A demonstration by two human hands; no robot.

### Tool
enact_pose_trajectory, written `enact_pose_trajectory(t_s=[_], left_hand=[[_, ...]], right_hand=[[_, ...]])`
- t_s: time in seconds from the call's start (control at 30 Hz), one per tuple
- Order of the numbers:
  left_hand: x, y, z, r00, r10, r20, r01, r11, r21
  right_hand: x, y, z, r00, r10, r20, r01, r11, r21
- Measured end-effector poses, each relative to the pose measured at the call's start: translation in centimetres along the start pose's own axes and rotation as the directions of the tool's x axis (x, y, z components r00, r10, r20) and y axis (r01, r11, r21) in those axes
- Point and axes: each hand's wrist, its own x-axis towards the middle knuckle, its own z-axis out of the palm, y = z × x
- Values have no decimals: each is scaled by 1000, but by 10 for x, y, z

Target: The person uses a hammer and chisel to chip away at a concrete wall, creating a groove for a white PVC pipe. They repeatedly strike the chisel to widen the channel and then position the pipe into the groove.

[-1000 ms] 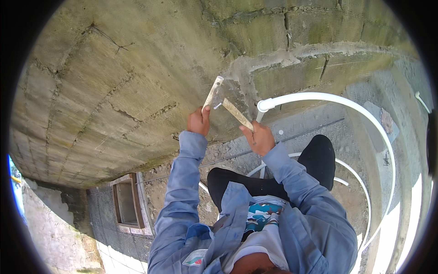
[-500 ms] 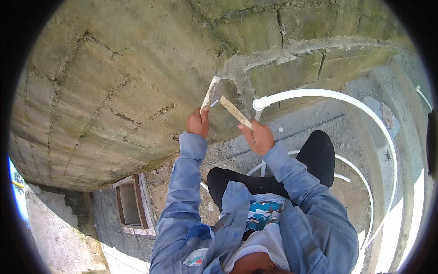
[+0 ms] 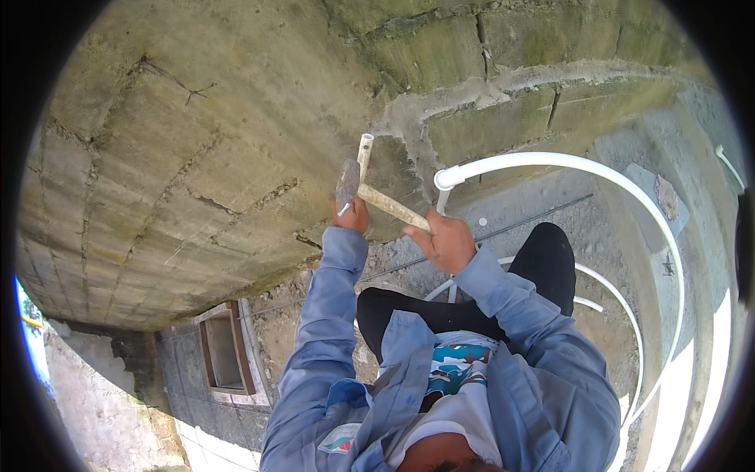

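My right hand (image 3: 445,241) is wrapped around the wooden handle of a hammer (image 3: 393,207), near its lower end. The hammer's dark head lies across the front of a short white pipe (image 3: 366,145) and over part of my left hand (image 3: 356,216). That hand grips the pipe's lower end, with its fingers partly hidden behind the hammer head. The pipe stands nearly upright in the picture, its open end up and a small dark spot just below the rim. Behind both hands rises the mossy concrete block wall (image 3: 259,118).
A long white pipe (image 3: 543,160) with an elbow fitting curves away to the right. Thinner white pipes (image 3: 621,295) lie around my legs. A thin dark rod (image 3: 543,216) runs along the ground by the wall. A wooden-framed box (image 3: 228,348) stands at lower left.
The hammer head has swung left and down in the picture, from beside the pipe to across it and my left hand. My left hand has shifted slightly right and down.
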Motion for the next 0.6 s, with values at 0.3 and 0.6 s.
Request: enact_pose_trajectory(t_s=[0.3, 0.6], left_hand=[[7, 48, 1, 987, -126, 101, 139, 982, -131], [-14, 73, 41, 971, -220, 93, 239, 880, -410]], right_hand=[[11, 19, -4, 989, 148, 10, -146, 981, -125], [3, -45, -108, 975, 99, 200, -79, 991, -108]])
